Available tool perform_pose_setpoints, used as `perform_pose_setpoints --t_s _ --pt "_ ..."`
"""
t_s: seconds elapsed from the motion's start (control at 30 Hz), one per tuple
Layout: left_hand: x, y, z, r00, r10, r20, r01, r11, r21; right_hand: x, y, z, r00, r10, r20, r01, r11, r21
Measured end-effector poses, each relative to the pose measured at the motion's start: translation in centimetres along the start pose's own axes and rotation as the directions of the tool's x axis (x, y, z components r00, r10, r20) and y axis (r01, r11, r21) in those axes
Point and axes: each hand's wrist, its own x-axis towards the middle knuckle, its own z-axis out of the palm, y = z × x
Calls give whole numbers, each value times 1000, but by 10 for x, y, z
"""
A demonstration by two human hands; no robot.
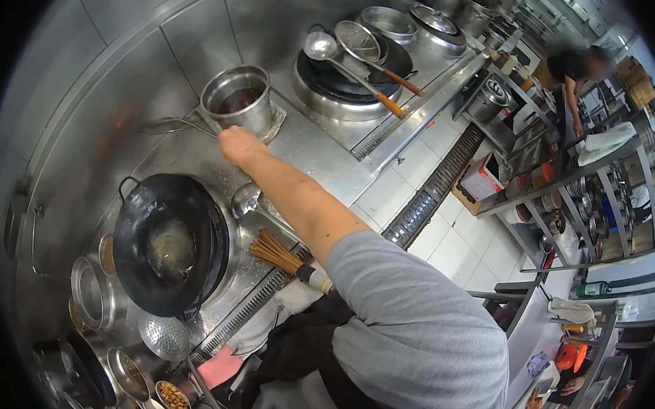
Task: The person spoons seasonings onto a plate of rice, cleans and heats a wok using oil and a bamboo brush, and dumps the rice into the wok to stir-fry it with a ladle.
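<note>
Steel bowls (74,295) stand at far left beside a black wok (136,246) with a little liquid at its bottom. Beyond it, a long-handled utensil (165,126) reaches toward a steel pot (256,117) of dark liquid on the tabletop (308,155). One person's right hand (241,148) clenches the utensil's handle end, just beside the pot; the left is out of view, its grip impossible to tell. Rightward, a ladle (245,199) and a bamboo brush (275,251) lie near the forearm; farther right, another person (568,67) reaches down.
</note>
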Motion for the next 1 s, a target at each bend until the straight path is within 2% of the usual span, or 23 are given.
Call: perform_pose_setpoints --t_s 0.07,0.13,0.17,0.2,0.27,0.3,0.33,0.37,0.4,0.47,0.53,0.57,0.6,0.63,0.67,0.73,0.77,0.8,0.83,0.87,0.9,0.93,1.0 --pt "0 14 -19 987 -162 14 162 980 -114 -3 16 -1 991 9 -131 3 996 92" --pt "-4 32 -44 970 -241 35 243 963 -117 -7 31 -8 966 32 -256 15 983 182" --pt "-5 2 0 963 191 -191 -207 976 -70 -10 36 -15 976 188 -107 -137 920 367" --pt "-7 3 7 959 204 -197 -219 974 -58 -15 41 -23 949 309 68 -298 803 516" --pt "-8 7 14 949 83 -305 6 960 282 -21 56 -36 928 363 80 -352 789 503" --pt "-7 7 17 947 88 -310 4 958 286 -24 62 -42 906 409 106 -406 772 490" --pt "-6 7 21 972 -76 -223 81 997 16 -28 69 -50 907 409 101 -403 773 491" --pt "-5 6 24 973 -210 -92 182 952 -246 -33 78 -59 922 384 54 -364 807 466" --pt "-3 6 27 951 -301 70 297 827 -477 -38 85 -66 934 357 8 -325 838 437" --pt "-5 7 24 980 -201 9 189 903 -386 -48 96 -73 920 384 -74 -318 844 433" --pt "-7 3 23 995 63 -76 -69 993 -90 -60 106 -74 803 545 -242 -314 731 606" --pt "-9 0 22 955 287 -74 -264 938 222 -68 116 -64 748 500 -436 -233 813 533" --pt "-4 -4 22 849 528 -19 -395 658 642 -79 126 -53 668 426 -610 -163 884 438" --pt "2 -6 16 724 687 61 -288 221 932 -99 129 -45 566 414 -713 -103 894 437" --pt "7 -8 12 639 763 99 -114 -33 993 -124 128 -35 452 397 -799 -43 904 425" --pt "11 -16 12 518 847 119 108 -203 973 -183 110 0 562 417 -714 -99 892 442" --pt "9 -18 15 490 861 136 143 -233 962 -208 108 38 745 416 -521 -219 891 398" --pt "0 -29 38 487 862 138 134 -230 964 -237 99 69 899 414 -141 -323 846 424" --pt "-14 -44 77 670 741 40 -226 153 962 -260 107 120 986 94 -136 -52 958 283" --pt "-23 -51 99 829 556 64 -431 561 707 -278 90 126 999 25 32 -29 990 137" --pt "-28 -45 95 904 426 47 -389 769 508 -294 90 142 991 -108 83 99 990 105" --pt "-25 -33 82 944 330 2 -305 870 388 -302 90 154 991 -103 87 93 989 114" --pt "-19 -12 60 984 163 -73 -145 968 203 -313 86 174 984 -45 172 55 997 -53"
